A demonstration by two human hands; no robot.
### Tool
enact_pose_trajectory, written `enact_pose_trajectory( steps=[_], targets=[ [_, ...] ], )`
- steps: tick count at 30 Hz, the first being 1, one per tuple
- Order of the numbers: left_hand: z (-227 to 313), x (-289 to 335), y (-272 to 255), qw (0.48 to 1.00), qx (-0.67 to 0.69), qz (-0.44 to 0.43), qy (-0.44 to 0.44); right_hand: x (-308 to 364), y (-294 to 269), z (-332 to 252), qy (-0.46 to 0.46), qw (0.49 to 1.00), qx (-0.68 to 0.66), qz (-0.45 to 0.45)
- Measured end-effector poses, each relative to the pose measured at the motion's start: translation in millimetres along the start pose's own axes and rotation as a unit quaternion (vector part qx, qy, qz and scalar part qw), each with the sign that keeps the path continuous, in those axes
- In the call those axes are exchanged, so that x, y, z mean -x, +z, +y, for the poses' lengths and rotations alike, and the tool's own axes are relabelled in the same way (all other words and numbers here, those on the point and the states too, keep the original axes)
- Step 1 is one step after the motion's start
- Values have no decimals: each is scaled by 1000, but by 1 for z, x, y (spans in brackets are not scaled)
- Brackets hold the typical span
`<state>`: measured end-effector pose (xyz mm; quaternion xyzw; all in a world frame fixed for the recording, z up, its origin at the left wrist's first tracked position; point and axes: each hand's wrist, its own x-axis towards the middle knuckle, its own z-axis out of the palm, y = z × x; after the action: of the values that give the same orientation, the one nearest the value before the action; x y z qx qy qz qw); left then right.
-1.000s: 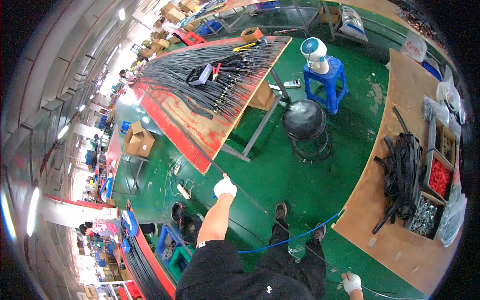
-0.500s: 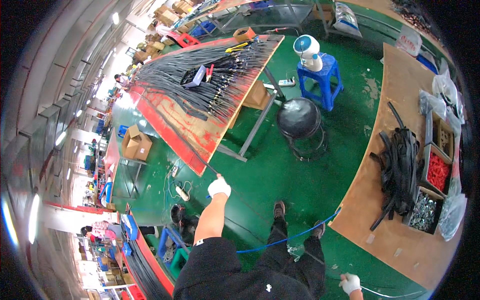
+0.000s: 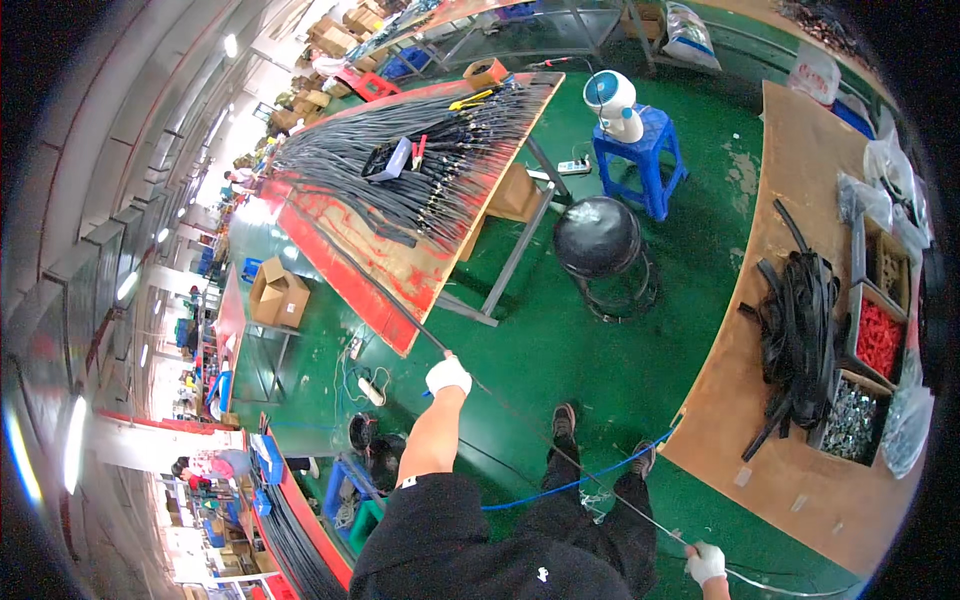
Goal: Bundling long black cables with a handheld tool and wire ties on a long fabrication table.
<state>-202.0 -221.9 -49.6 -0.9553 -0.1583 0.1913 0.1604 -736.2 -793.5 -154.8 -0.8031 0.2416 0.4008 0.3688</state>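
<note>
My left hand, in a white glove, is closed around the end of a long dark cable at the near corner of the red-edged table. That cable lies along the tabletop and runs away from me. From this hand a thin wire stretches down across my legs to my right hand, also gloved and closed on it. A pale length of wire trails off rightward beyond the right hand. Both hands' fingertips are mostly hidden.
Many black cables cover the red-edged table. A black round stool and a blue stool bearing a white-and-blue device stand ahead. At right, a brown table holds black strips and parts bins. A blue hose crosses near my feet.
My right hand has moved slightly up and to the right, and the wire between my hands shows more clearly. My left hand has shifted a little rightward, still closed at the table corner.
</note>
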Motion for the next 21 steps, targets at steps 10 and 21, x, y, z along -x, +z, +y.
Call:
enact_pose_trajectory(
  steps=[10,21],
  targets=[
    [24,-6,-15,999,5,30,-21,-57,-14,-234,-185,982,-4,34],
    [29,-4,7,1000,2,27,6,-38,-24,-140,-92,990,43,98]
  ],
)
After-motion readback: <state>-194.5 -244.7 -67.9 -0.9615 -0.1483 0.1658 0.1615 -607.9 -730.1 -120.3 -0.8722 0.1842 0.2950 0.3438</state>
